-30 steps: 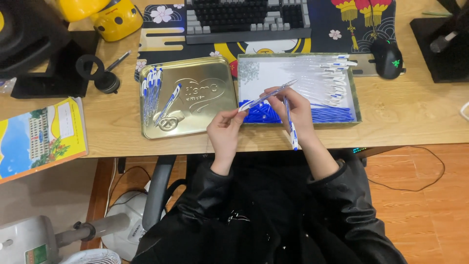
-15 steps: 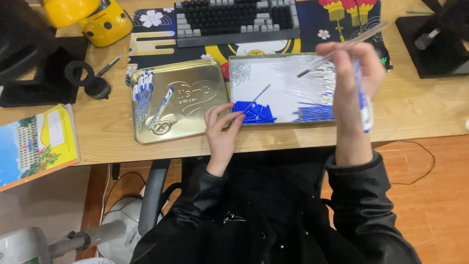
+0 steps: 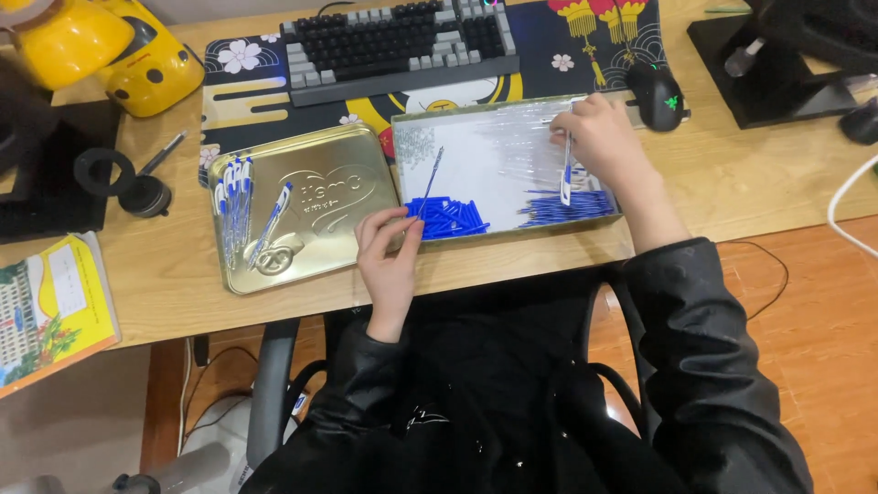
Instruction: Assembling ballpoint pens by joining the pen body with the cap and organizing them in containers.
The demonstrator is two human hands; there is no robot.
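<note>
1. Since the earlier frame, the right hand point(image 3: 604, 137) has come down from the air into the far right part of the shallow box point(image 3: 494, 155). The left hand point(image 3: 389, 252) has stayed at the near left corner of that box.
2. Right hand: its fingers are closed on a blue and white pen point(image 3: 567, 174). The pen hangs down from the fingers, pointing toward 6 o'clock.
3. Left hand: thumb and finger pinch the bottom end of a thin pen refill point(image 3: 431, 181). The refill is long and skinny. It leans from the fingers up toward 1 o'clock.
4. From the left hand, the pen is at 2 o'clock, across the box. The refill's free tip points roughly that way. The right hand is much nearer the pen, and the left hand is nearer the refill.
5. Just past the left fingertips lies a heap of blue caps point(image 3: 445, 218). Below the pen lies a bunch of blue refills point(image 3: 567, 209).
6. At 9 o'clock from the left hand sits a gold tin lid point(image 3: 302, 220) with finished pens point(image 3: 233, 197) on it.
7. Farther off are a keyboard point(image 3: 398, 41), a black mouse point(image 3: 657, 96) and a yellow toy car point(image 3: 105, 50).
</note>
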